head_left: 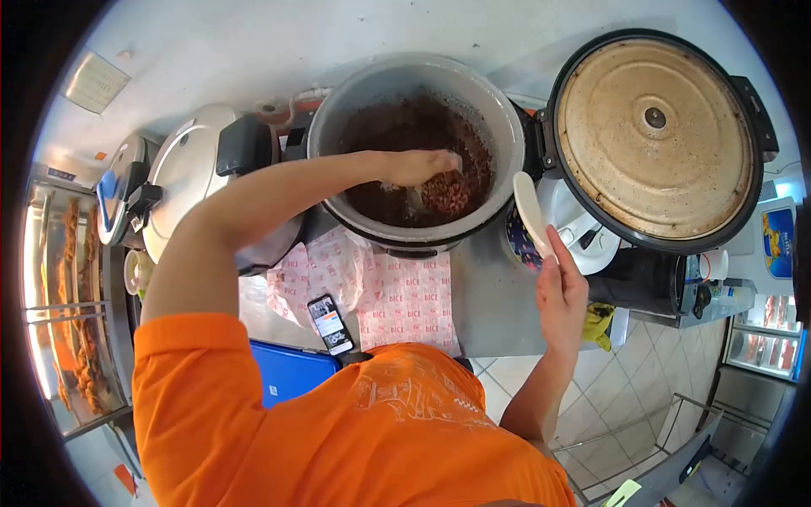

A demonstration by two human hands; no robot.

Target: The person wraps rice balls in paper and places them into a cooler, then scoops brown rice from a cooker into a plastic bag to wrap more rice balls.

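Brown rice lies under the left hand, scooping; right hand grips a white paddle.

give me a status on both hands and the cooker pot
Left hand down in the cooker pot, scooping brown rice. Right hand holding white rice paddle beside the pot. Cooker lid open, nothing blocking.

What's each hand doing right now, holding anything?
Left hand: closed on a scoop handle, down in the big cooker pot, lifting reddish-brown rice.
Right hand: closed on a white rice paddle, held beside the pot.
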